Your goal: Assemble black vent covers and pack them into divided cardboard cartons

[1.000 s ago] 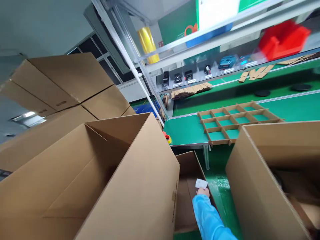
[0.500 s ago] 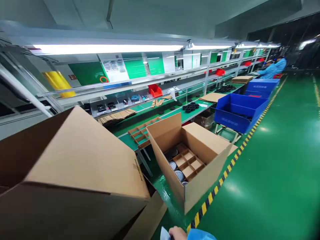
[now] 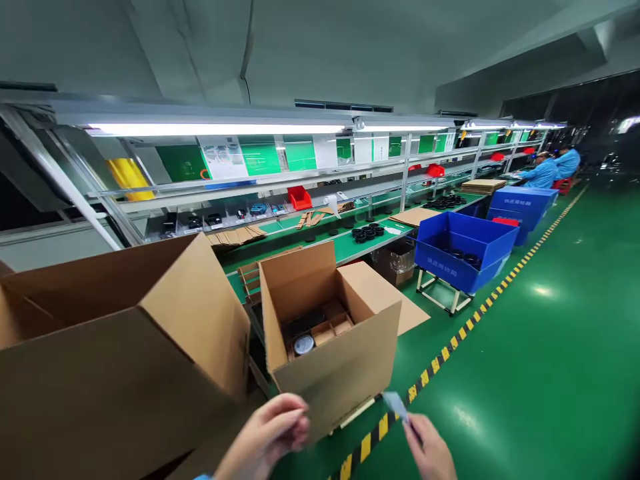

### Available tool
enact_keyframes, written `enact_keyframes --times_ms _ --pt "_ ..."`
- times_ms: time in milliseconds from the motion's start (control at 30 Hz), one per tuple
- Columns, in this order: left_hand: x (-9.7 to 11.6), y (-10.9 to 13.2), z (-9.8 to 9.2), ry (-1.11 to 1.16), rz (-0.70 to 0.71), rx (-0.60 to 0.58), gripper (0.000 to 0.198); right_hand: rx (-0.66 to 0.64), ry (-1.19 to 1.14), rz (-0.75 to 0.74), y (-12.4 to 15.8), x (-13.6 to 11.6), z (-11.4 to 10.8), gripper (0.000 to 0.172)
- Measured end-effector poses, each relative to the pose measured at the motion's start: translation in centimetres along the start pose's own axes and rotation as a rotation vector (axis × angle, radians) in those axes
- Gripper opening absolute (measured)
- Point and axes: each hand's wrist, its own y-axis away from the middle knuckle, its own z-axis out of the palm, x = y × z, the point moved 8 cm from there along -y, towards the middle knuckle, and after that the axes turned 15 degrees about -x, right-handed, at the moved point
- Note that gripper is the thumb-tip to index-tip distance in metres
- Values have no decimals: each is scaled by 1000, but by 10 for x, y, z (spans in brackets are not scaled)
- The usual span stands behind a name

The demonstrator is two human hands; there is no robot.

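My right hand [image 3: 431,452] is at the bottom of the view, pinching a small pale slip of paper [image 3: 395,403] between its fingertips. My left hand [image 3: 267,435] is raised beside it with the fingers curled and nothing visible in them. Both hands hover in front of an open cardboard box [image 3: 330,373] on the green floor. That box holds a cardboard divider grid with a round white-faced part [image 3: 303,344] in one cell. A bigger open cardboard box [image 3: 125,360] stands at the left, close to my left hand.
A long green workbench [image 3: 350,243] with shelves and strip lights runs to the right, carrying black round parts [image 3: 367,232] and cardboard strips. Blue bins [image 3: 463,250] stand on frames beside a yellow-black floor line [image 3: 450,347]. People in blue coats [image 3: 547,170] work at the far end.
The view has swung up from the boxes to the whole line. My right hand with the slip rose into view, and my left hand came up beside it.
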Motion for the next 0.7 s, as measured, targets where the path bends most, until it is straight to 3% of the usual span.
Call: enact_keyframes --times_ms 67,133,200,267,367,467,600,700 --pt "-48 -74 99 113 -90 -165 37 197 160 -127 8 -15 -94 33" --pt "-87 -140 183 181 -143 -219 35 235 346 -242 13 -32 -163 34" --pt "-117 -192 252 224 -236 -284 39 203 500 -278 15 -36 -210 38" --pt "-132 -231 299 157 -272 -322 38 149 601 -277 17 -29 -238 44" --pt "-140 -272 338 3 -251 -313 27 122 625 -274 19 -4 -264 38" --pt "-147 -297 370 -42 -270 -377 32 174 525 -204 7 35 -291 23" --pt "-151 -335 416 50 -303 -595 51 168 386 7 -37 98 -325 36" --pt "-153 -387 434 40 -239 -691 60 124 429 95 -81 137 -343 39"
